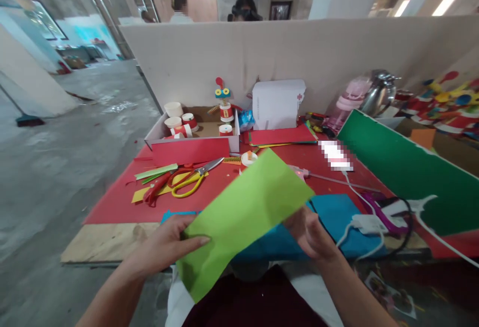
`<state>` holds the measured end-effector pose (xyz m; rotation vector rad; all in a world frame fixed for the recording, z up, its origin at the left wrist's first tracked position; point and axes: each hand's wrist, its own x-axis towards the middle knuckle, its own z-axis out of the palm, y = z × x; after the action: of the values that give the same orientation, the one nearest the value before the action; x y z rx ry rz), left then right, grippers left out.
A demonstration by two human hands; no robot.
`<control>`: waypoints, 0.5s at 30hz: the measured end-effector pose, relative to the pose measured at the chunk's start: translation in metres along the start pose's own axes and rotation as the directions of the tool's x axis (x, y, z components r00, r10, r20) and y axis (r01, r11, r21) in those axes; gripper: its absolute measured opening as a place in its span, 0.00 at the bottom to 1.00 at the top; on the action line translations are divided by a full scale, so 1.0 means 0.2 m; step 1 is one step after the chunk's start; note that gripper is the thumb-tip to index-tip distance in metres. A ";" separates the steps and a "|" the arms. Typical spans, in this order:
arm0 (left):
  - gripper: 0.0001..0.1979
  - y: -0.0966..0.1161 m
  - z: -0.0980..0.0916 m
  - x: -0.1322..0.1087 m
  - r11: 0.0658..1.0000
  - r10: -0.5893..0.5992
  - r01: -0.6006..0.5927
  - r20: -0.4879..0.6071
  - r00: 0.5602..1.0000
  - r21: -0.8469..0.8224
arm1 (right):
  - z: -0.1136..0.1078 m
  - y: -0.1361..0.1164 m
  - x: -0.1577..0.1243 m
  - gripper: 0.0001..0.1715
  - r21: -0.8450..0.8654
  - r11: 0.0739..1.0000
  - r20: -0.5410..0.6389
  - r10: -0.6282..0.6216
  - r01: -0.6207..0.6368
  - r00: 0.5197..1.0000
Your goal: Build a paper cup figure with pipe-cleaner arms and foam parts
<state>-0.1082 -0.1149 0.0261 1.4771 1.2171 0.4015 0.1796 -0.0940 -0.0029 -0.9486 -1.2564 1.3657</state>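
Observation:
A light green sheet of paper point(243, 207) is held at a slant above the table edge and my lap. My left hand point(175, 242) pinches its lower left side, thumb on top and fingers underneath. At the right edge of the sheet, my right hand point(310, 232) has its fingers curled, partly hidden behind the paper. Blue paper point(329, 212) lies on the table below the green sheet. Beyond my left hand are scissors with yellow handles point(190, 182), a red-handled tool point(159, 187) and cut strips of green paper point(155, 172).
A box point(194, 143) of paper cups and a cup figure point(225, 110) stand behind. A stack of coloured paper point(282, 136) lies mid-back. On the right are a green panel point(404, 172), cables, a power strip point(368, 224) and a metal jug point(381, 92). People sit beyond the partition point(209, 57).

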 end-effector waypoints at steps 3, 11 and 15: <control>0.18 -0.01 0.01 0.06 0.999 -0.038 0.039 0.054 0.998 -0.003 | 0.07 0.05 -0.03 0.44 0.185 0.959 -0.071 0.231 -0.215 0.970; 0.15 -0.14 -0.06 0.14 0.975 -0.062 0.052 0.036 0.997 0.216 | 0.05 0.12 0.01 0.26 0.262 0.907 -0.352 0.407 -0.329 0.843; 0.14 -0.11 -0.09 0.06 0.928 0.077 -0.076 0.010 0.997 0.364 | -0.07 0.12 -0.05 0.21 0.090 0.956 -0.275 0.293 -0.279 0.916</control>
<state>-0.1271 -0.0989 0.0070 1.8464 1.2884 0.2367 0.1917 -0.0990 -0.0294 -1.2835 -0.8849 1.4135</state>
